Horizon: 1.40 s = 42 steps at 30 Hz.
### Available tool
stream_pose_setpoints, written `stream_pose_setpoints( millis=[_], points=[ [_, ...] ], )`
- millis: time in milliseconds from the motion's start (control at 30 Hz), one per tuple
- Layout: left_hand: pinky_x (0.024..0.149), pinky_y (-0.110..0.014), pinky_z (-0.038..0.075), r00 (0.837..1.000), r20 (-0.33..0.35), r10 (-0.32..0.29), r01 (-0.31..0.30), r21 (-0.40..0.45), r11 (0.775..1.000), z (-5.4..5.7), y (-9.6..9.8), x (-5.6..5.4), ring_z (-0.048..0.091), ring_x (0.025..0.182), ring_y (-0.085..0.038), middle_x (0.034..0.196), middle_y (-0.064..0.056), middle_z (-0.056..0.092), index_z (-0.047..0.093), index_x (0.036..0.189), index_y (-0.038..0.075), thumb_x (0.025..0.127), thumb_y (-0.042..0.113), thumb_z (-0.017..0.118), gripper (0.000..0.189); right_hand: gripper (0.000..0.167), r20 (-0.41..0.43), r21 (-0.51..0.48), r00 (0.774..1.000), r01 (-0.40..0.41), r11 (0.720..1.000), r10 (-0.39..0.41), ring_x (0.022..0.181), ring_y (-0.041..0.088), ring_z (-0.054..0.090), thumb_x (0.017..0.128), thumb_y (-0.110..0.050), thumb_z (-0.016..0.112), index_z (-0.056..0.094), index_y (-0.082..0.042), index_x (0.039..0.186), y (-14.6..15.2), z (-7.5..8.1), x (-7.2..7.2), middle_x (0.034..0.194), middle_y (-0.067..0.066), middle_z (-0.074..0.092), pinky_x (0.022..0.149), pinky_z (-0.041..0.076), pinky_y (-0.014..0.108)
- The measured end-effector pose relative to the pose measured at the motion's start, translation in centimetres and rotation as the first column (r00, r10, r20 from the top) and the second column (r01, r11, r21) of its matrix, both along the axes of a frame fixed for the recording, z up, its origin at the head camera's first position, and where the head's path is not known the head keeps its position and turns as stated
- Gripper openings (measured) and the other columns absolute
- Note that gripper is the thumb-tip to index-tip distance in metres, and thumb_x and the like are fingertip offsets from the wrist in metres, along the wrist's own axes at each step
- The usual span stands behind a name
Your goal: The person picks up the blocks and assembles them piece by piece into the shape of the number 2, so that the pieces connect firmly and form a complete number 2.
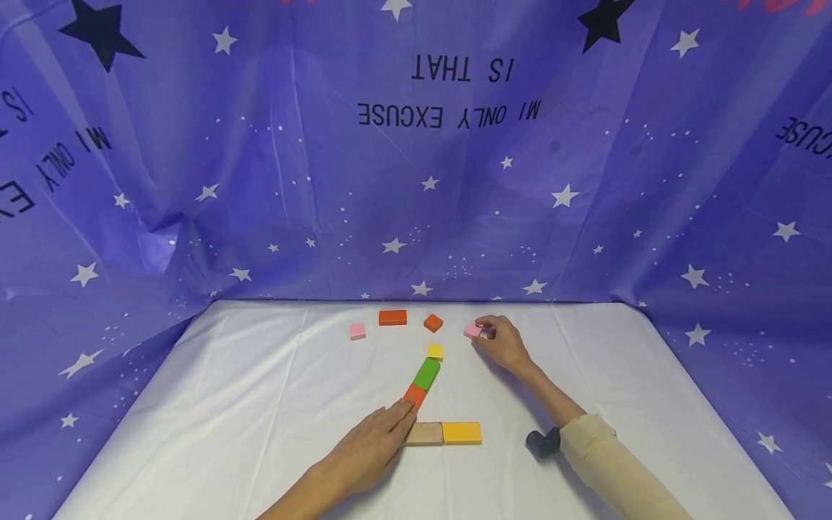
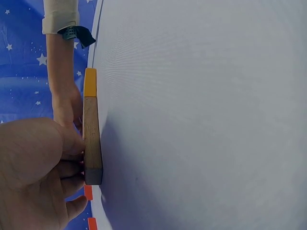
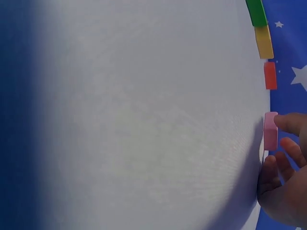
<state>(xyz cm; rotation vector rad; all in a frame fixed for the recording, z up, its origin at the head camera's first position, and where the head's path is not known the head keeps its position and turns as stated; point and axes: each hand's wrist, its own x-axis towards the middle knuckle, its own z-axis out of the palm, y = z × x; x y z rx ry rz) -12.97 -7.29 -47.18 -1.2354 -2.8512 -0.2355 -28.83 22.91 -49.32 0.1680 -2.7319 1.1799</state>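
Foremost, right hand (image 1: 505,348), the nearer of 2: thumb and forefinger curled about 1 pink block (image 1: 471,330), firmness of grip not certain; block lies left of the palm, at the fingertips, top near square, no clear long axis. Left hand (image 1: 369,449), nearer the wearer: fingers extended, resting on 1 orange block (image 1: 416,394) in line with 1 green block (image 1: 427,374), and touching 1 wooden block (image 1: 425,433). Surface: white cloth-covered table (image 1: 292,404). Room: purple curtain (image 1: 338,173) with stars, beyond and at both sides.
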Motion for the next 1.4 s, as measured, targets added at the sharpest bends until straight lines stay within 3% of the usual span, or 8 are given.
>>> stream_pose_setpoints(
  millis=[700,933,1100,1400],
  points=[
    [0.110,-0.043,0.039,1.000,-0.007,-0.003,0.003,0.008,1.000,0.0,-0.1,-0.2,0.040,0.140,-0.026,0.153,-0.015,0.042,0.047,0.146,-0.002,0.101,0.014,0.057,0.049,0.036,0.003,0.036,1.000,-0.015,0.999,0.015,0.089,0.027,0.057,0.084,-0.007,0.074,0.069,0.004,0.118,0.1,-0.2,-0.5,0.100,0.015,0.063,0.078,0.048,0.040],
    [0.108,-0.044,0.041,0.999,-0.038,-0.020,0.021,0.021,1.000,0.0,-0.2,-0.1,0.043,0.138,-0.027,0.151,-0.016,0.044,0.048,0.144,-0.003,0.100,0.012,0.058,0.048,0.037,0.024,0.027,0.999,-0.030,0.999,0.029,0.093,0.028,0.059,0.084,-0.005,0.075,0.068,0.002,0.120,-0.5,0.1,-0.4,0.107,0.017,0.064,0.082,0.050,0.042],
    [0.108,-0.044,0.041,1.000,-0.026,-0.015,0.016,0.015,1.000,-0.1,-0.1,-0.1,0.042,0.139,-0.027,0.152,-0.016,0.044,0.048,0.145,-0.003,0.101,0.013,0.057,0.048,0.036,0.031,0.012,0.997,-0.069,0.998,0.069,0.094,0.027,0.062,0.085,-0.005,0.076,0.070,-0.001,0.120,-1.1,0.5,-0.3,0.115,0.016,0.064,0.083,0.052,0.041],
    [0.111,-0.043,0.038,1.000,0.014,0.010,-0.010,-0.004,1.000,0.0,0.0,0.0,0.039,0.141,-0.025,0.154,-0.014,0.041,0.047,0.147,-0.001,0.102,0.015,0.055,0.048,0.033,-0.032,0.015,0.984,-0.173,0.985,0.174,0.095,0.028,0.066,0.085,-0.004,0.076,0.072,-0.001,0.117,-2.4,1.0,-0.5,0.117,0.015,0.067,0.087,0.055,0.043]
  ],
)
